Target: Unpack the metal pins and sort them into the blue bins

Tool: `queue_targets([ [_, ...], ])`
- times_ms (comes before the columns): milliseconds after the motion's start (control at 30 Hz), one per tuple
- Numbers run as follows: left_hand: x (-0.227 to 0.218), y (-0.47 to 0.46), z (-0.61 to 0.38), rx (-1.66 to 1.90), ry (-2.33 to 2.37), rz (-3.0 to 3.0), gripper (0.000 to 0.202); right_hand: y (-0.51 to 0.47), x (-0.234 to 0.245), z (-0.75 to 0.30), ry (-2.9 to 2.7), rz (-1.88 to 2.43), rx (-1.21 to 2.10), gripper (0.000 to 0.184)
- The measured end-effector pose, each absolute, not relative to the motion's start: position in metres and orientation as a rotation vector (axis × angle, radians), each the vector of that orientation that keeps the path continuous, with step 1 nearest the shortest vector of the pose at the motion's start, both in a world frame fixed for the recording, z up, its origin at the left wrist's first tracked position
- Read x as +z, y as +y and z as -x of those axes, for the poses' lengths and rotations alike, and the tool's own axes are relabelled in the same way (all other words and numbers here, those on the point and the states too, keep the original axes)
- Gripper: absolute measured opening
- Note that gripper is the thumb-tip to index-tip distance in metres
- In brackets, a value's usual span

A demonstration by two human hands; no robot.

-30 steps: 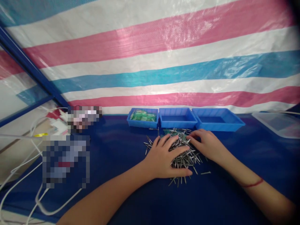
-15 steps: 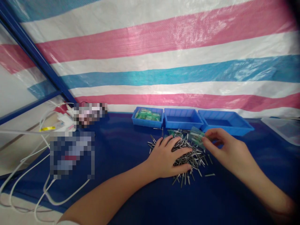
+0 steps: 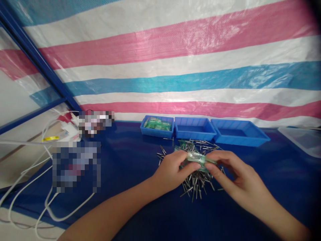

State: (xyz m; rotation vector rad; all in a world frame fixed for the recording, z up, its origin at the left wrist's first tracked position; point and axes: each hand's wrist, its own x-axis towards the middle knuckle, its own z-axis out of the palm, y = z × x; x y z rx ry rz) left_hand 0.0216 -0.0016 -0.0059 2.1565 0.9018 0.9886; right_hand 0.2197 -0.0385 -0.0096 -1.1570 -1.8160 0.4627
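On the left, a blue box (image 3: pixel 155 133) held lots of little green packets (image 3: pixel 157 124), and near it the left hand (image 3: pixel 172 169) pinched one side of a small shiny green bag (image 3: pixel 196 157). The bag was between the two hands, over a messy pile of thin metal sticks (image 3: pixel 196 186) on the blue table (image 3: pixel 160 217), and the right hand (image 3: pixel 237 172) pinched its other side.

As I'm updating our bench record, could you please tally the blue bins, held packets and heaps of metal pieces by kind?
Blue bins: 3
Held packet: 1
Heap of metal pieces, individually uncountable: 1
Total: 5
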Motion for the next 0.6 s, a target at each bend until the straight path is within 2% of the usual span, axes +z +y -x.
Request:
queue_targets([
  [133, -0.007, -0.002, -0.023, 1.013, 0.940, -2.045, 0.026, -0.034, -0.016, -0.216, -1.714, 1.131, 0.804, 0.028],
  [267, -0.006, -0.001, -0.022, 1.001, 0.926, -1.987, 0.030, -0.032, -0.019, -0.215, -1.717, 1.200, 0.890, 0.021],
  [367, -0.005, 0.000, -0.021, 0.945, 0.910, -1.997, 0.033, -0.035, -0.015, -0.215, -1.741, 1.219, 0.769, 0.015],
  [467, -0.005, 0.001, -0.020, 0.938, 0.905, -1.891, 0.031, -0.038, -0.008, -0.216, -1.817, 1.173, 0.453, 0.006],
  [600, -0.006, 0.000, -0.018, 0.867, 0.898, -1.732, 0.057, -0.041, -0.003, -0.220, -1.954, 0.978, 0.059, 0.024],
])
